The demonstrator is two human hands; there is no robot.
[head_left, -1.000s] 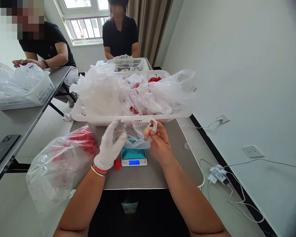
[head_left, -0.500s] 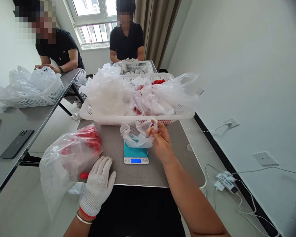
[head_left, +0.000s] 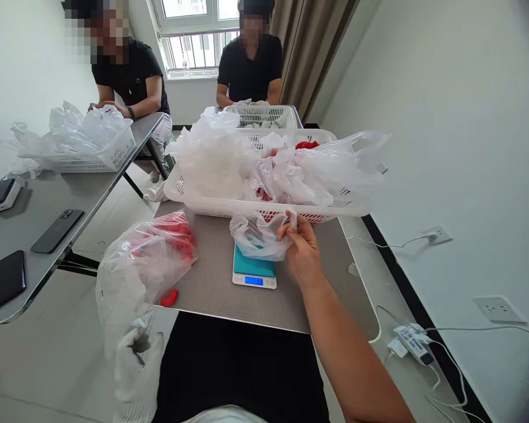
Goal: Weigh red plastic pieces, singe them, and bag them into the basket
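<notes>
My bare right hand (head_left: 303, 249) is closed on the gathered top of a small clear plastic bag (head_left: 258, 235). The bag rests over the teal plate of a white digital scale (head_left: 254, 279) with a lit blue display. On my left, a larger clear plastic bag (head_left: 127, 267) of red pieces (head_left: 176, 232) lies across the table edge. One curved red piece (head_left: 170, 298) sits loose near that edge. My left hand (head_left: 136, 364), in a white knit glove, is below the table edge by the large bag's hanging end. Its fingers are partly hidden and blurred.
A white basket (head_left: 264, 207) heaped with plastic bags stands behind the scale. Another basket (head_left: 121, 147) and phones (head_left: 57, 231) are on the left table (head_left: 97, 197). Two people (head_left: 251, 64) sit beyond. A power strip (head_left: 414, 343) with cables lies right.
My left hand has moved from the tabletop down below its edge, uncovering the loose red piece. My right hand keeps its hold on the small bag. The view has shifted left.
</notes>
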